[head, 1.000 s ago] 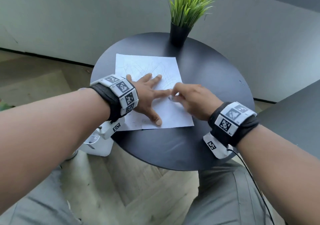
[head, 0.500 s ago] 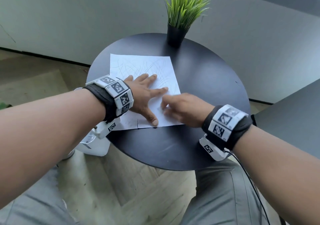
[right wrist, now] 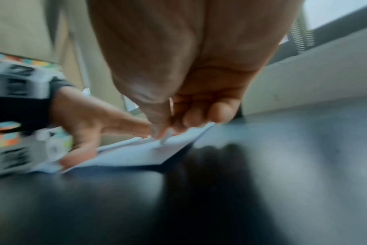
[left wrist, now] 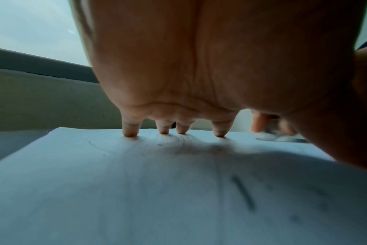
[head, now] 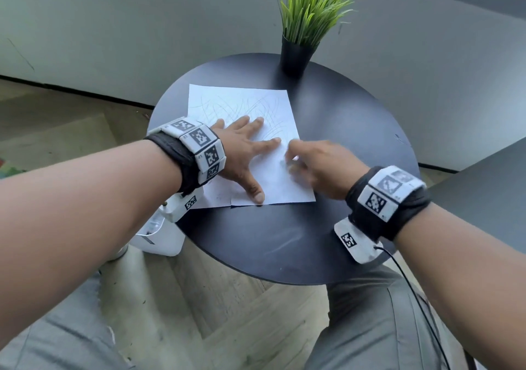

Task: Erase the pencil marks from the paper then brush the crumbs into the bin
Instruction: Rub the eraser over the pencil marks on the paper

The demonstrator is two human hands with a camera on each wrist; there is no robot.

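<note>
While the white sheet of paper point(head: 273, 176) lies flat on the round black table point(head: 341, 147), it is pinned by the left hand point(head: 242, 153), whose fingers point(left wrist: 130, 127) are spread and pressed tip-down on the sheet. The right hand point(head: 321, 167) is blurred at the sheet's right edge; its thumb and curled fingers seem to be pinched on a small pale eraser point(right wrist: 163, 137), though the blur leaves this uncertain. Faint grey pencil scribbles point(head: 244, 107) are seen across the far half, so the erasing is judged far from done.

For the step to go well, strokes are best kept short and directed away from the holding hand — otherwise the thin sheet may be buckled or torn, and a small tear point(head: 230, 198) already seems to be present at the near edge. The holding fingers should be set close to the patch being rubbed. Crumbs are better left gathered on the sheet, since the white bin point(head: 156, 235) stands below the table's left rim — only partly visible.
</note>
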